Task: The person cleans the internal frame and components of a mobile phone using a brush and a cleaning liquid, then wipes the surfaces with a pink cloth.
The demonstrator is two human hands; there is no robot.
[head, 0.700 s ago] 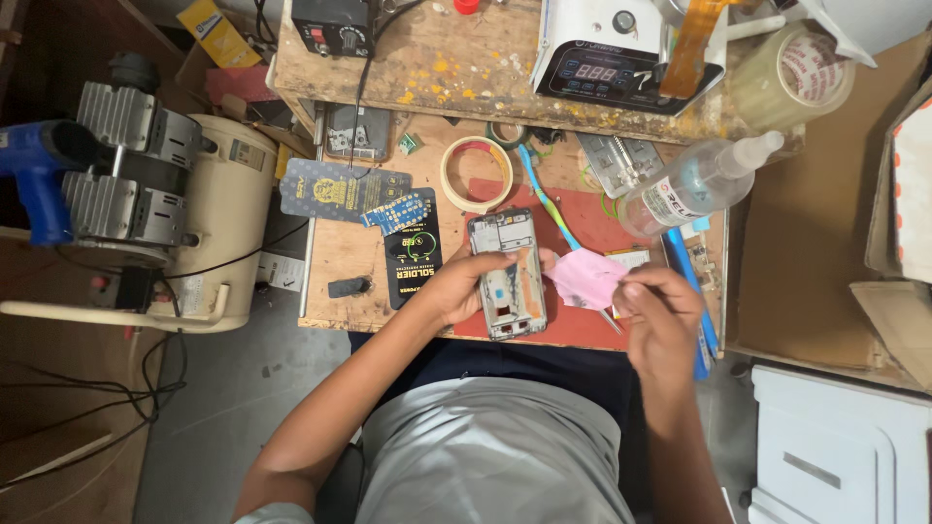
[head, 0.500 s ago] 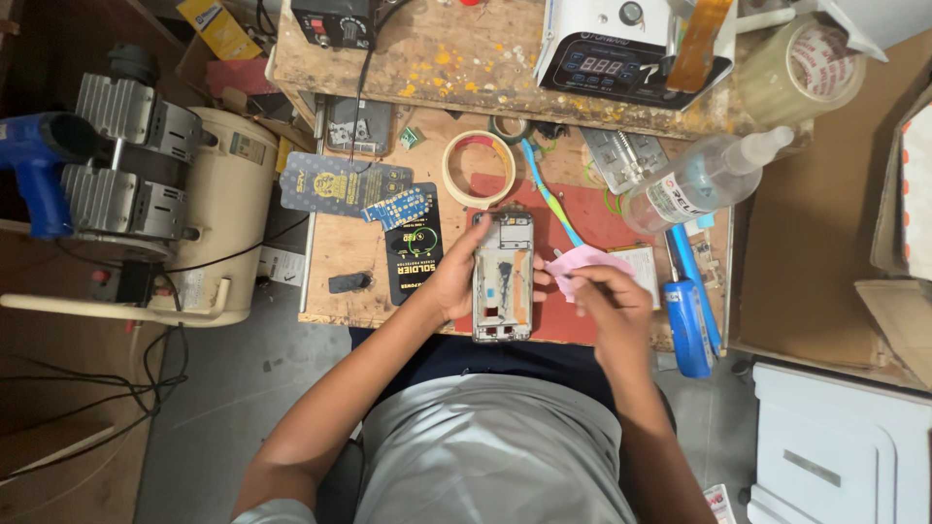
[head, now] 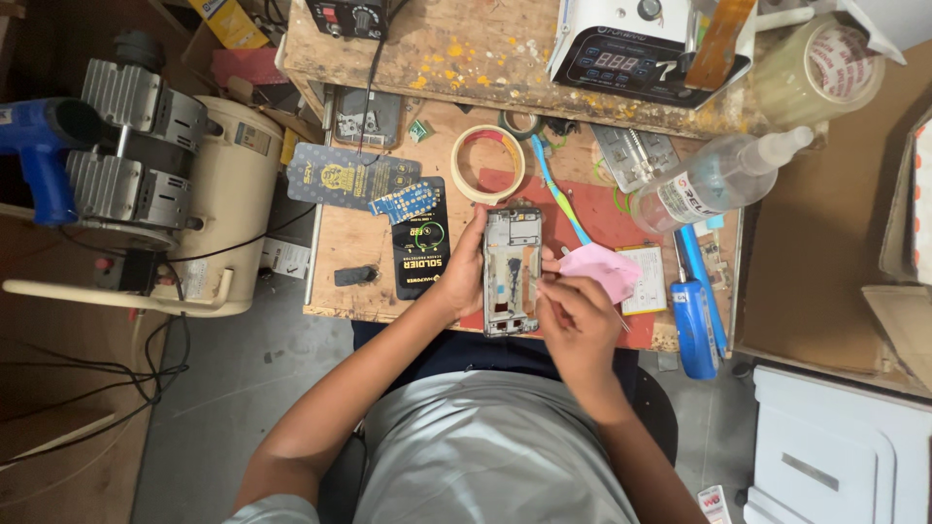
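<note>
A phone frame (head: 512, 272), a slim rectangular metal shell with its inner parts showing, lies flat on the wooden workbench (head: 369, 254) between the person's two hands. The left hand (head: 464, 274) curls around the frame's left edge, its fingers bent and pressing against the side to steady it. The right hand (head: 575, 312) rests at the frame's right edge with its fingers drawn together in a pinch; a thin pointed tool may be in them, but it is too small to tell for sure. Just beyond the right hand's knuckles lies a crumpled pink cloth (head: 604, 269), soft and folded. A light blue toothbrush (head: 556, 188) slants away above that cloth. Beyond the left hand's fingertips sits a tan ring of tape (head: 489, 164), round and hollow. To the outside of the left hand lies a glossy black packet (head: 419, 248). Further out past the right hand rests a clear plastic spray bottle (head: 720, 179) on its side, and nearer the person, a blue cylindrical tool (head: 692, 328).
</note>
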